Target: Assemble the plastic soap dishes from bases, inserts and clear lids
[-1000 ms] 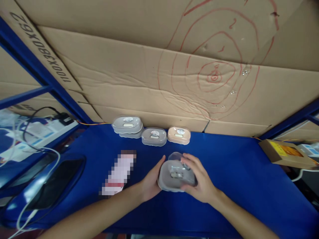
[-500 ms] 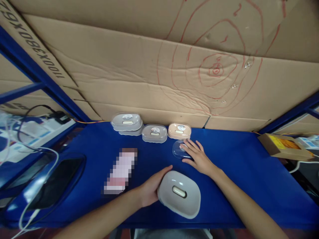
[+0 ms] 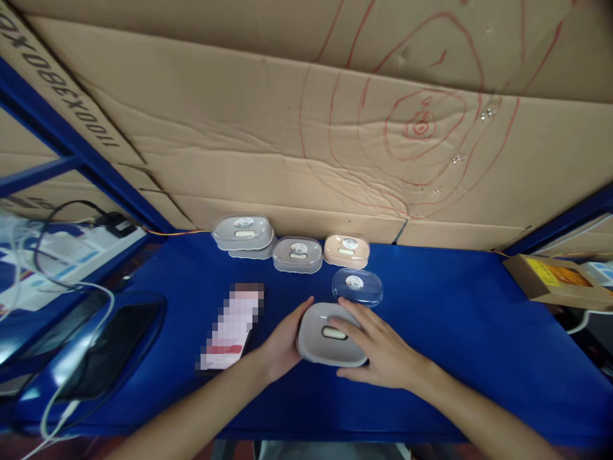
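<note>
A grey soap box (image 3: pixel 316 348) with rounded corners and no lid on it tilts toward me, a cream oval piece (image 3: pixel 334 333) in its floor. My left hand (image 3: pixel 286 345) grips its left side, thumb along the far edge. My right hand (image 3: pixel 383 348) is at the right side, with one finger at the far rim, another over the inside and the thumb by the near edge. Just beyond, a clear lid (image 3: pixel 361 291) with a round sticker lies on the blue table.
Along the cardboard wall stand stacked grey soap boxes (image 3: pixel 239 239), another grey one (image 3: pixel 297 259) and a peach one (image 3: pixel 341 257), all lidded. A phone (image 3: pixel 232 329) with a blurred screen lies left. Cables, a power strip (image 3: pixel 71 265) and a dark device (image 3: pixel 112 351) occupy the far left; a carton (image 3: pixel 550 284) stands right.
My right hand has let go of the clear lid and come down to the soap box. My left hand has moved the box away from me and slightly left.
</note>
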A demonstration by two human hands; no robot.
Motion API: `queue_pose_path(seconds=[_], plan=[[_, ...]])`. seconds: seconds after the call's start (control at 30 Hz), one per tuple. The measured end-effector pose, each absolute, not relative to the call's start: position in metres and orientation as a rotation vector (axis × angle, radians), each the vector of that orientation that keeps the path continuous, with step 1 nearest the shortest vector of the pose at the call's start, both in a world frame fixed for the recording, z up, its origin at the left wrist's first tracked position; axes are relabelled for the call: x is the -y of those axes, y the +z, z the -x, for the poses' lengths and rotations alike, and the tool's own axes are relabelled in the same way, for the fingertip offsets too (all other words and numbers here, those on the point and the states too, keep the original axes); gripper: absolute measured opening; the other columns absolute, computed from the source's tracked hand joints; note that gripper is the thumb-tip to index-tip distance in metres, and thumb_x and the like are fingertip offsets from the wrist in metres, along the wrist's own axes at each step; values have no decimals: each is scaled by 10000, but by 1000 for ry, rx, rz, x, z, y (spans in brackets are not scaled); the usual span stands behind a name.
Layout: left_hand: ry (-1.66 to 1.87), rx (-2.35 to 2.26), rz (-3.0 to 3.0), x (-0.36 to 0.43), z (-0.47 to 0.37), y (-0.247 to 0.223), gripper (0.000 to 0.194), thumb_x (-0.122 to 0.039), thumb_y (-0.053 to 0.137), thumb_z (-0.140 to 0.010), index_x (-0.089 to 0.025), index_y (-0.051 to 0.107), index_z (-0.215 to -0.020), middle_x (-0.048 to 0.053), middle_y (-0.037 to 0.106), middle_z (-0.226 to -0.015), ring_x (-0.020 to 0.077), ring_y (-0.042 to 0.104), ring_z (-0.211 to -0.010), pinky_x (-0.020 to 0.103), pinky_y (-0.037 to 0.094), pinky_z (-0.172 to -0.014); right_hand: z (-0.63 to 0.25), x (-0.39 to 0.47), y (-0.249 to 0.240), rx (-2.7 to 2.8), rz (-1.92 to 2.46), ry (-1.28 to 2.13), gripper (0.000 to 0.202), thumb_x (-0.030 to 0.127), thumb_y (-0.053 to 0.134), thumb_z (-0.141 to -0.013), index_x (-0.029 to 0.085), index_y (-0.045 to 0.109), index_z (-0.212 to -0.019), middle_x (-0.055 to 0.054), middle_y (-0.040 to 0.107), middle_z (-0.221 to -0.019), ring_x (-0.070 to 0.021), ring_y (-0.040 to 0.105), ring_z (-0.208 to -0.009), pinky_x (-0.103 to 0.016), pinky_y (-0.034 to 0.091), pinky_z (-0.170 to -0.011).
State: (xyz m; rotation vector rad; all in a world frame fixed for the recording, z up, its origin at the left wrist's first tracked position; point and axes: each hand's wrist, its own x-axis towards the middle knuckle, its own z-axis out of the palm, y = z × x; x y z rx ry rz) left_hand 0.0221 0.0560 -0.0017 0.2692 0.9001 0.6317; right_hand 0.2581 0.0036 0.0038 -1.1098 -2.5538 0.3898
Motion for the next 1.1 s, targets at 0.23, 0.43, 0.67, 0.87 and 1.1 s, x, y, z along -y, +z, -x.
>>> queue_pose_path(seconds=[0.23,0.43,0.67,0.87,1.1], plan=[[658,-863,-288,-57,-23,0,422,-448,531,-1074,-121,797,-1071,87,848,-931,240,791,-842,331,592,-853,-256,-8,-21,2312,1007,463,719,510,738,-954,239,443,-1551,-212,240,-1723,-403,304,-1600,-564,441,-1210],[851,-897,-311,-80,-8,4,434,-413,486,-1081,-128,753,-1270,110,849,-1088,302,784,-1081,385,589,-988,-291,-18,14,2196,1091,392,679,403,758,-928,283,440,-1515,-171,301,-1694,-380,329,-1587,-571,386,-1236],[1216,-986,-333,-105,15,19,437,-387,397,-1101,-171,745,-1252,65,852,-1106,264,762,-1169,308,591,-1005,-297,-15,29,2511,1154,535,645,326,767,-876,286,500,-1461,-141,404,-1660,-347,425,-1523,-551,400,-1213],[1178,-1005,-347,-102,9,14,360,-387,499,-1042,-177,766,-1161,83,860,-1004,309,773,-1143,357,608,-993,-284,-20,1,2585,1145,454,655,346,776,-884,243,519,-1477,-176,444,-1622,-370,383,-1537,-600,323,-1246],[1026,-1003,-389,-92,4,11,317,-396,568,-1006,-169,777,-1079,73,856,-999,284,789,-1037,334,610,-920,-286,-29,-1,2575,1201,412,734,448,778,-915,234,460,-1541,-200,453,-1617,-385,382,-1539,-623,321,-1228]])
